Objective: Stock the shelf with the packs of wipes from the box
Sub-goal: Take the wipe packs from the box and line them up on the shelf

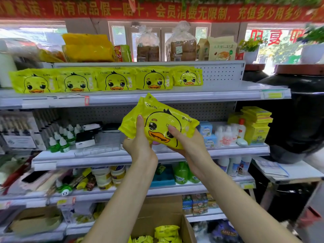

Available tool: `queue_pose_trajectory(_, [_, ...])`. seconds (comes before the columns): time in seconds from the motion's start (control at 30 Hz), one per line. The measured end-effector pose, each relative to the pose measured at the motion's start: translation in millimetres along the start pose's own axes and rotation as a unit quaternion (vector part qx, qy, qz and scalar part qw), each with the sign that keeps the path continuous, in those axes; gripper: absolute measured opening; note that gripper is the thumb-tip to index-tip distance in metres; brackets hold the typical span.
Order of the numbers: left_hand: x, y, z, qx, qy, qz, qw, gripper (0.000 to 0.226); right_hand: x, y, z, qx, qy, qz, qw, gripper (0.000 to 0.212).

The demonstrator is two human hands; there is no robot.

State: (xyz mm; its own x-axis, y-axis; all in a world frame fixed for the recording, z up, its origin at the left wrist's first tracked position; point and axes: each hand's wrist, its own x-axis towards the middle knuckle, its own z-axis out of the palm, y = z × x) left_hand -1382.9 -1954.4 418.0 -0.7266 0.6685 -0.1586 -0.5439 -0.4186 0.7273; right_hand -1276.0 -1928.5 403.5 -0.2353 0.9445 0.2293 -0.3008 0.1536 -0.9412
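A yellow pack of wipes [163, 118] with a duck face is held tilted in front of the shelving, just below the upper shelf [228, 92]. My left hand [138, 142] grips its left end with the thumb on the front. My right hand [185, 142] holds its lower right side, thumb on the duck face. Several matching packs [105, 80] stand in a row on the upper shelf, which has bare room at its right end. The cardboard box [188, 228] at the bottom holds more yellow packs [166, 232].
The middle shelf [228, 150] behind the held pack carries bottles, small boxes and a stack of yellow boxes [257, 125]. Lower shelves are crowded with goods. Large black jars [301, 109] and a white table [298, 172] stand at the right. Bread and bags sit on top.
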Motion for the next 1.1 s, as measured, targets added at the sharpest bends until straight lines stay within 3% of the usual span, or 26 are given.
queue_pose_trajectory(0.23, [0, 7, -9, 0.008, -0.089, -0.025, 0.996, 0.039, 12, -7, -21, -0.023, 0.036, -0.004, 0.999, 0.039])
queue_pose_trajectory(0.43, [9, 14, -16, 0.042, -0.149, -0.042, 0.987, 0.037, 20, -17, -41, -0.032, 0.012, -0.018, 0.999, 0.026])
queue_pose_trajectory(0.67, [20, 5, -19, 0.044, -0.212, -0.043, 0.975, 0.011, 23, -15, -44, -0.019, 0.005, -0.018, 1.000, 0.023])
queue_pose_trajectory(0.8, [24, -4, -17, 0.048, -0.196, -0.021, 0.979, 0.011, 23, -9, -46, -0.021, 0.018, -0.019, 0.999, 0.024])
queue_pose_trajectory(0.93, [26, -13, -15, 0.058, -0.144, -0.003, 0.988, 0.033, 23, -4, -46, -0.022, 0.029, -0.026, 0.999, 0.027])
queue_pose_trajectory(1.1, [26, -19, -12, 0.042, -0.119, -0.011, 0.992, 0.042, 27, -5, -47, -0.048, 0.047, -0.053, 0.996, 0.026])
